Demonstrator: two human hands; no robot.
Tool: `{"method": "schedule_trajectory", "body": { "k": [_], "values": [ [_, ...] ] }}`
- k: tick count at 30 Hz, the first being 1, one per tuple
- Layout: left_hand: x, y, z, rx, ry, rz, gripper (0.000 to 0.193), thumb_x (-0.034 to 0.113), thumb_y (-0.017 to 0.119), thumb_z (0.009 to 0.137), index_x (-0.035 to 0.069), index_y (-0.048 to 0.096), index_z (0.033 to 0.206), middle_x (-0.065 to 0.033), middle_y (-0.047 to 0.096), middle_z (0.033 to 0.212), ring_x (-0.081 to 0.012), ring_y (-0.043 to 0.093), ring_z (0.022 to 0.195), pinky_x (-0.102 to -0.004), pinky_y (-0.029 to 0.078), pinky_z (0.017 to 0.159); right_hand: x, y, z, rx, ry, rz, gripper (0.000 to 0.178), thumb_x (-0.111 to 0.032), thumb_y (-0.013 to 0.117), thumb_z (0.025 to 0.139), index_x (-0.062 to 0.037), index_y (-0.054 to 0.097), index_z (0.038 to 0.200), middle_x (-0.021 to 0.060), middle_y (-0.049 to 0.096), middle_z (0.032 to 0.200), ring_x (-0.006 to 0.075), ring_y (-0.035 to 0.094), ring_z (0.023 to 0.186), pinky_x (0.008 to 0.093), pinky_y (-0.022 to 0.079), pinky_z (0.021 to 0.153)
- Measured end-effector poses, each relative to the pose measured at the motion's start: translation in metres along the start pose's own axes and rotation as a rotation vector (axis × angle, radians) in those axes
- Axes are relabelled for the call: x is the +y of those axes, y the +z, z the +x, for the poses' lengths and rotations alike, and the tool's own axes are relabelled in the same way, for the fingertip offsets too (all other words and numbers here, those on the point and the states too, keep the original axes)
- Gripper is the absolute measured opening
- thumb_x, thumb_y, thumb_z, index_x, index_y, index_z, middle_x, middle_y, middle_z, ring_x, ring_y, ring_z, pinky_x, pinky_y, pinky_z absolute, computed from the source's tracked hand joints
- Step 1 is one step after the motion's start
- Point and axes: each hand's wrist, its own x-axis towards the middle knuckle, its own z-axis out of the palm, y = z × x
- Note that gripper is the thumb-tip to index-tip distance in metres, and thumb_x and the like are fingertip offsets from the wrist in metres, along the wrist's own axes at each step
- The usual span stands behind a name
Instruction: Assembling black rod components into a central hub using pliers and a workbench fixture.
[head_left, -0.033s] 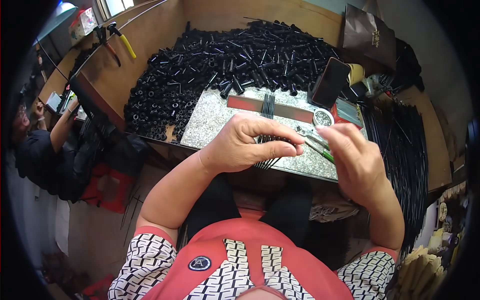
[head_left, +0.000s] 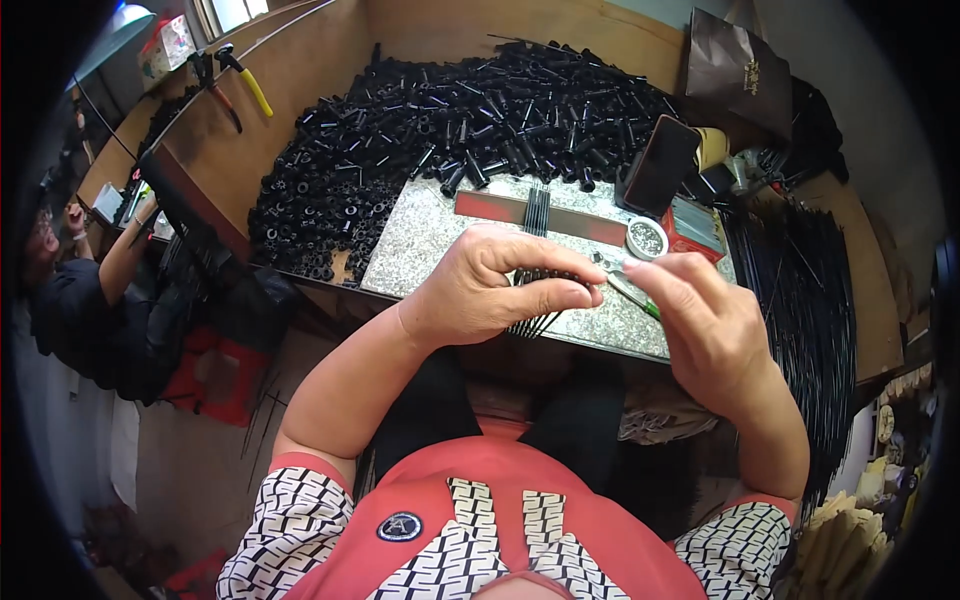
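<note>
My left hand (head_left: 480,285) is closed in a pinch, thumb below and forefinger above, around a dark ridged piece (head_left: 545,277) that is mostly covered by the fingers. Under that hand a bundle of thin black rods (head_left: 537,210) lies across a flat metal bar (head_left: 490,207) on the speckled work board (head_left: 410,235). Close to the left fingertips, my right hand (head_left: 705,325) has its fingers bent together; whatever they hold is hidden or too small to name. Between the hands lie green-handled pliers (head_left: 632,292), partly behind the right fingers.
Black tubular parts (head_left: 480,120) are heaped behind the board. A round white dish (head_left: 647,238) of tiny pieces, a phone (head_left: 662,165) and a red box (head_left: 695,232) stand at the right. Long black rods (head_left: 800,300) hang over the right edge. Another person (head_left: 100,290) sits far left.
My right hand has shifted slightly left and down, its fingertips closer to the left hand's. More of the white dish and red box shows. The left hand stays in place.
</note>
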Motion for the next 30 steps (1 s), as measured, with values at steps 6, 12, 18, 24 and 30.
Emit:
{"method": "schedule_trajectory", "body": {
  "k": [6, 12, 18, 24, 30],
  "values": [
    [-0.003, 0.0, -0.008, 0.193, 0.053, 0.124, 0.016, 0.006, 0.07, 0.085, 0.0, 0.071, 0.099, -0.0081, 0.072, 0.092, -0.01, 0.067, 0.083, -0.0226, 0.052, 0.073, -0.004, 0.001, 0.013, -0.009, -0.01, -0.037, 0.038, 0.0, 0.063, 0.073, -0.0078, 0.066, 0.11, 0.0063, 0.06, 0.082, 0.0186, 0.063, 0.065, 0.0292, 0.052, 0.052],
    [-0.006, -0.001, -0.006, 0.205, 0.153, 0.275, 0.015, 0.008, 0.072, 0.083, 0.0, 0.071, 0.096, -0.0093, 0.072, 0.09, -0.0121, 0.068, 0.079, -0.0234, 0.053, 0.07, -0.003, 0.006, 0.019, -0.028, -0.037, 0.006, 0.043, 0.005, 0.065, 0.076, -0.008, 0.064, 0.117, 0.0084, 0.059, 0.075, 0.021, 0.058, 0.059, 0.0313, 0.046, 0.049],
    [-0.007, 0.001, -0.005, 0.225, 0.17, 0.287, 0.016, 0.009, 0.073, 0.081, 0.0, 0.071, 0.093, -0.0115, 0.072, 0.089, -0.0152, 0.07, 0.078, -0.0245, 0.053, 0.069, -0.003, 0.01, 0.019, -0.008, -0.061, -0.087, 0.043, -0.005, 0.063, 0.072, -0.0109, 0.066, 0.115, 0.0024, 0.056, 0.077, 0.0149, 0.057, 0.059, 0.0271, 0.046, 0.047],
    [-0.008, -0.002, 0.0, 0.196, 0.212, 0.331, 0.016, 0.01, 0.072, 0.082, -0.001, 0.07, 0.093, -0.0136, 0.072, 0.088, -0.0186, 0.07, 0.078, -0.0264, 0.053, 0.07, -0.003, 0.008, 0.019, -0.01, -0.067, -0.09, 0.043, -0.002, 0.065, 0.073, -0.0103, 0.066, 0.116, 0.0053, 0.058, 0.077, 0.0171, 0.058, 0.059, 0.0287, 0.046, 0.048],
    [-0.006, -0.003, 0.001, 0.169, 0.231, 0.37, 0.016, 0.01, 0.072, 0.082, -0.001, 0.07, 0.093, -0.0146, 0.071, 0.088, -0.0203, 0.07, 0.079, -0.0273, 0.054, 0.07, -0.003, 0.007, 0.02, -0.021, -0.061, -0.064, 0.043, 0.002, 0.067, 0.075, -0.0095, 0.065, 0.117, 0.0075, 0.059, 0.076, 0.0191, 0.058, 0.058, 0.0298, 0.046, 0.048]
  ]
}}
